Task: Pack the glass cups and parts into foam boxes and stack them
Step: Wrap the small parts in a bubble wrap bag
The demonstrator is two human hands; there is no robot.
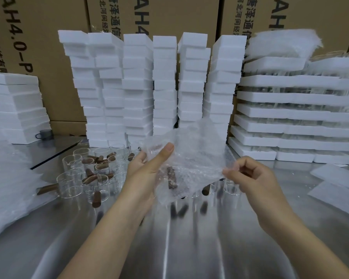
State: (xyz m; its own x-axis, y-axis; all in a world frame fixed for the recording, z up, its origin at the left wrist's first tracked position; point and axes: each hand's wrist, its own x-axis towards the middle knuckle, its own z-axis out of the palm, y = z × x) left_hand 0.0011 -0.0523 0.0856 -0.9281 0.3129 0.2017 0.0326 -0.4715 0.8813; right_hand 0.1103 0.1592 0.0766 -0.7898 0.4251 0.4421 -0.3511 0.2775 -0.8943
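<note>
I have both hands raised above the steel tabletop [169,248], sharing one sheet of bubble wrap [191,156]. My left hand [147,172] holds the sheet's left side, thumb straight and pressed on the front with the fingers behind it. My right hand [254,178] has its fingers curled in and pinches the right edge. Through the wrap, by the left palm, I can see a brown wooden handle [172,178]; I cannot tell whether it has a glass attached. Beyond the left hand, a cluster of clear glass cups [73,182] stands on the tabletop, with loose wooden handles [101,159] lying among and in them. More glasses stand behind the sheet, blurred by it. Tall columns of closed white foam boxes [137,87] rise at the back, close together and uneven. To the right is a wider stack of foam trays [290,113] with glassware between the layers, topped by crumpled wrap [280,43]. Flat foam lids [338,176] lie near my right wrist. A heap of bubble wrap [6,178] fills the left edge. A small grey mug [45,133] sits at the back left, and printed cardboard cartons [48,37] stand behind everything.
</note>
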